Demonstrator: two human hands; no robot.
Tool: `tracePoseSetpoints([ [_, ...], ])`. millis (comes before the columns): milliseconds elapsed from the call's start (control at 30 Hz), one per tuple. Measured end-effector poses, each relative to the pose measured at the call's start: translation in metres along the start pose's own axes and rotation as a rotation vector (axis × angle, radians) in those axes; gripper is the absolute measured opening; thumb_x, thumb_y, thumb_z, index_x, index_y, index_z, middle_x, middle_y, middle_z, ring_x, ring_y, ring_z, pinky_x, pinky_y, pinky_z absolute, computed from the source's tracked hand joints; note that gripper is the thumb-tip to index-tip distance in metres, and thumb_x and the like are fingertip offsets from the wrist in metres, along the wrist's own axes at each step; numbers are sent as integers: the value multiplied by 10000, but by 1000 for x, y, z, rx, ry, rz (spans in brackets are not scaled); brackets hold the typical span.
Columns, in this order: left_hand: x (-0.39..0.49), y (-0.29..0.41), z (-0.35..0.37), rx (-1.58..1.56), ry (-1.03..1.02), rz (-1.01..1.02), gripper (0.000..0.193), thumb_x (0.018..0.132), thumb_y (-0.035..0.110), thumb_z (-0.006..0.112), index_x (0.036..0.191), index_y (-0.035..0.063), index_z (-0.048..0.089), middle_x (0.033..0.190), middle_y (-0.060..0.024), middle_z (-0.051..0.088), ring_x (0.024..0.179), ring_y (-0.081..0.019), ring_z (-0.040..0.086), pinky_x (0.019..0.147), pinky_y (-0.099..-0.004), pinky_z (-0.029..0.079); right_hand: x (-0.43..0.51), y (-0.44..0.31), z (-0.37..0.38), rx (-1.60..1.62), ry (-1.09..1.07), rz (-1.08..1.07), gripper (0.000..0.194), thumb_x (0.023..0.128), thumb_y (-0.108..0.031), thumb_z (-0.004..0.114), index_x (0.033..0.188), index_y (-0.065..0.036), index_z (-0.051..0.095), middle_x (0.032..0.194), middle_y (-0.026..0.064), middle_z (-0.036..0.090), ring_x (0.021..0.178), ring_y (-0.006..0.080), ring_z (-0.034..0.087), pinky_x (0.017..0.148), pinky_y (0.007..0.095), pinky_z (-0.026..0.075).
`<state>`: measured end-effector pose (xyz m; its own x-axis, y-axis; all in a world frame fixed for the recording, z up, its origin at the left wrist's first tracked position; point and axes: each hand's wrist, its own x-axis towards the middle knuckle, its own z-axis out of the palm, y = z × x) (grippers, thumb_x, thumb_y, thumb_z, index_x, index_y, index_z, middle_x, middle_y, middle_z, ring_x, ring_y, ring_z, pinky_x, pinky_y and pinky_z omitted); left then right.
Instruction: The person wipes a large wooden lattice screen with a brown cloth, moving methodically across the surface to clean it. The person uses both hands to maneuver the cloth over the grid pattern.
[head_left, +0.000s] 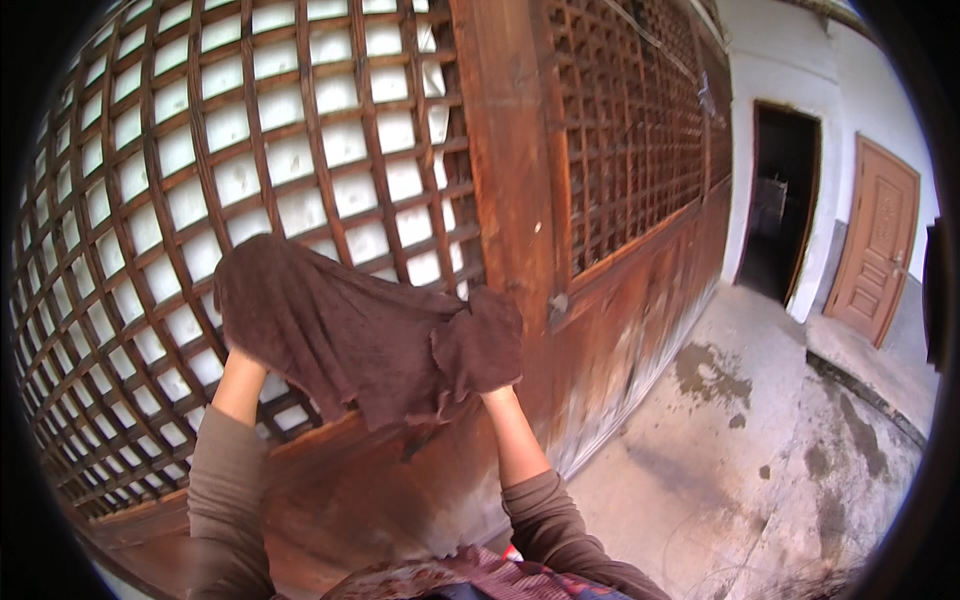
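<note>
A dark brown cloth (367, 330) is spread between my two raised arms, in front of a wooden lattice (311, 142) with white sheeting behind it. The cloth covers my left hand (262, 296) down to the wrist, so its fingers are hidden. Around my right hand (484, 341) the other end of the cloth is bunched, close to a wooden post (506, 150); those fingers are hidden too. Between the hands the cloth sags, with its ragged lower edge hanging over the lattice's bottom rail. Whether the cloth touches the lattice, I cannot tell.
Right of the post, a second wooden lattice (630, 127) stands above wood panels (637, 322). The concrete floor (660, 465) has dark wet patches. Farther off are a dark doorway (780, 202), a brown panelled door (874, 240) and a raised concrete step (862, 382).
</note>
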<state>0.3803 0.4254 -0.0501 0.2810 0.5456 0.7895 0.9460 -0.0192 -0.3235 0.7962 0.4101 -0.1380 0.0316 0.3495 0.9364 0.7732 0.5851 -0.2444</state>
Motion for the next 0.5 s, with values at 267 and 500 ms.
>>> tracePoseSetpoints([
  [267,3,39,-21,-219,-44,-212,665,1072,346,537,1625,61,301,1668,-139,310,1550,-306,244,1300,-416,117,51,-26,61,33,418,163,215,925,-182,557,1006,1,634,1040,233,612,1010,423,570,873,553,431],
  [500,1,27,7,-221,19,-141,631,1086,343,504,1620,67,311,1660,-135,322,1537,-302,267,1295,-411,128,-42,-101,39,132,-23,79,110,877,-101,569,916,-8,612,984,234,630,994,388,597,870,475,437],
])
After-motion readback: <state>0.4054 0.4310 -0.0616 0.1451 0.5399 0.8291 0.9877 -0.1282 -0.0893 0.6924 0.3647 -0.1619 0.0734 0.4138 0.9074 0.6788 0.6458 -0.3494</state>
